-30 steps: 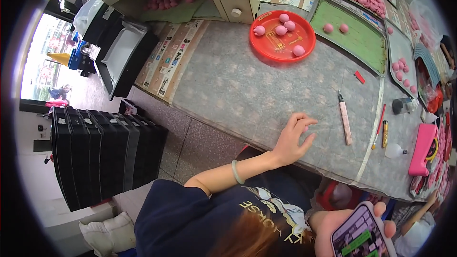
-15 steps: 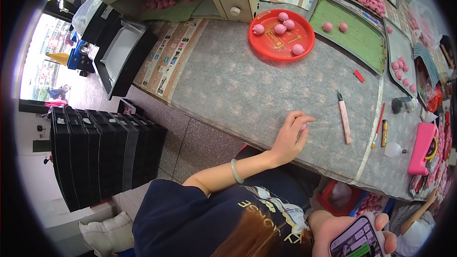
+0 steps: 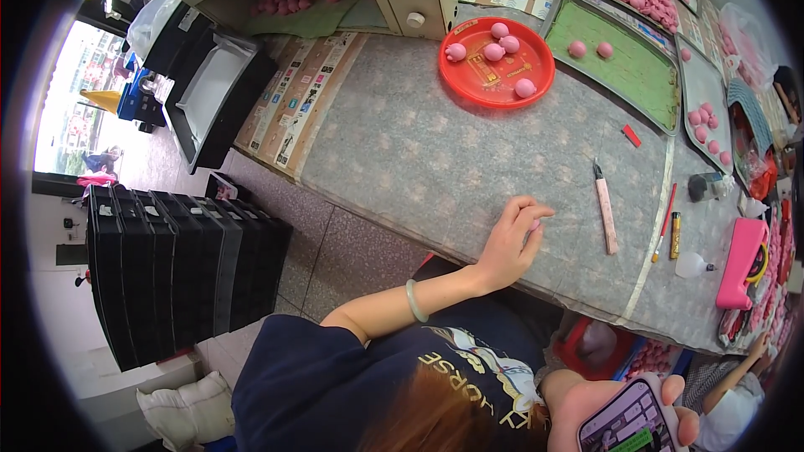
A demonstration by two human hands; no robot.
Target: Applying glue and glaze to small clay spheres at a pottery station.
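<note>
- Gripping the phone [image 3: 624, 420], the right hand [image 3: 574, 406] has its fingers clamped around the sides; the phone is below the table's near edge, its screen lit.
- The left hand [image 3: 511, 243] rests on the table [image 3: 402, 134], fingers curled close about a small pink piece [image 3: 534, 224]; I cannot tell whether they press on it.
- Work on the pink pieces looks part done: five balls [image 3: 495, 52] sit in the red dish [image 3: 540, 54], some with small bumps, and two plain ones [image 3: 604, 50] on the green tray [image 3: 624, 88]. How much remains cannot be told.
- The phone's visible short edge faces up toward the table; its long axis seems to slant down and right, cut by the frame.
- The pink piece is too hidden to show any axis.
</note>
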